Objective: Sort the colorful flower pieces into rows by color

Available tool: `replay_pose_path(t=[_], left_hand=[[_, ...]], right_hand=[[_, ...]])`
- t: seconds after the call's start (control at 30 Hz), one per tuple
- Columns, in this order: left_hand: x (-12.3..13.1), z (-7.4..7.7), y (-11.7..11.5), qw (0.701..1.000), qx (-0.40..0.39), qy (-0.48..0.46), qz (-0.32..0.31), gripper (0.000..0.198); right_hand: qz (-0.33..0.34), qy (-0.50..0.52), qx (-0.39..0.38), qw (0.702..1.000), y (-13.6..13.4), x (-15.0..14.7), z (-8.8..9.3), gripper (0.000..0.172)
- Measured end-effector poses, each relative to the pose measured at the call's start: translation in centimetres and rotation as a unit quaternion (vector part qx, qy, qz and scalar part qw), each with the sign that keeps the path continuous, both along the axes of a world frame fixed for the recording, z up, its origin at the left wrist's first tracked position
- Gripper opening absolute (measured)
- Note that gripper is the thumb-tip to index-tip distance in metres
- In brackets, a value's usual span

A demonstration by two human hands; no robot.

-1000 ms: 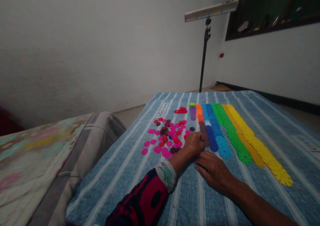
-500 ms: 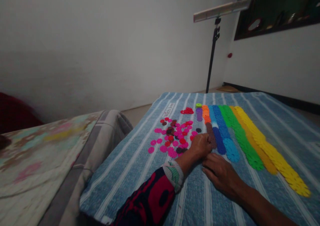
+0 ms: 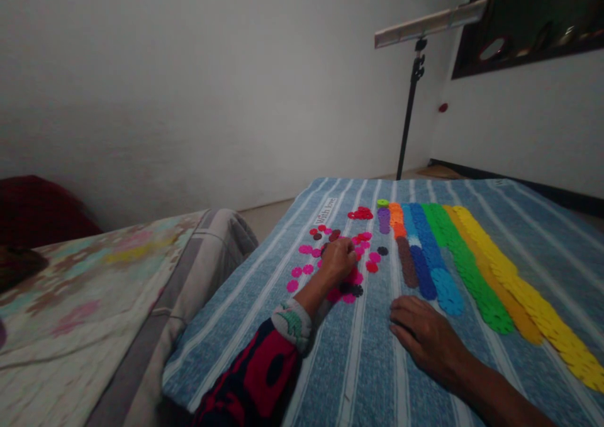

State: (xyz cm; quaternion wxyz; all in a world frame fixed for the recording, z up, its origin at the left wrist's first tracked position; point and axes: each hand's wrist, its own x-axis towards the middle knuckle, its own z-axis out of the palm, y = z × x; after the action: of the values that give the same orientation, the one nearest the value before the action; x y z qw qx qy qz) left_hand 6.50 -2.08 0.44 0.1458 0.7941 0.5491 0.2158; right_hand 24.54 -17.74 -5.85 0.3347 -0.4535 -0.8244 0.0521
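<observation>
My left hand [image 3: 337, 260] is curled over a scattered pile of pink, red and dark discs [image 3: 361, 251] on the blue striped cloth [image 3: 358, 364]; its fingertips are hidden, so what they hold I cannot make out. My right hand [image 3: 419, 336] lies flat on the cloth, fingers stretched out, just below the near end of the brown row of discs [image 3: 406, 262]. Beside that row run sorted rows in dark blue [image 3: 425, 257], green [image 3: 465, 266] and yellow [image 3: 523, 295].
A small red heap [image 3: 360, 214] and a purple row [image 3: 384, 221] lie at the far end. A folded patterned blanket [image 3: 94, 314] is on the left. A light stand [image 3: 411, 112] rises behind the cloth by the white wall.
My left hand has moved left from the brown row's near end onto the scattered pink and red discs. My right hand stays flat on the cloth. The camera has swung left.
</observation>
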Motion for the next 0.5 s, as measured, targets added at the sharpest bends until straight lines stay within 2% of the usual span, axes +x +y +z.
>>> replay_pose_path(t=[0.13, 0.2, 0.5], left_hand=[[-4.2, 0.2, 1.5, 0.993, -0.003, 0.072, 0.089, 0.016], [-5.5, 0.0, 1.9, 0.99, -0.013, 0.097, 0.104, 0.018], [-6.1, -0.4, 2.4, 0.983, -0.028, 0.14, 0.114, 0.027]], right_hand=[[-0.006, 0.006, 0.015, 1.0, 0.0, 0.0, -0.2, 0.018], [-0.009, 0.005, 0.014, 1.0, -0.1, 0.1, -0.3, 0.018], [-0.014, 0.003, 0.038, 0.999, -0.1, 0.3, -0.6, 0.019]])
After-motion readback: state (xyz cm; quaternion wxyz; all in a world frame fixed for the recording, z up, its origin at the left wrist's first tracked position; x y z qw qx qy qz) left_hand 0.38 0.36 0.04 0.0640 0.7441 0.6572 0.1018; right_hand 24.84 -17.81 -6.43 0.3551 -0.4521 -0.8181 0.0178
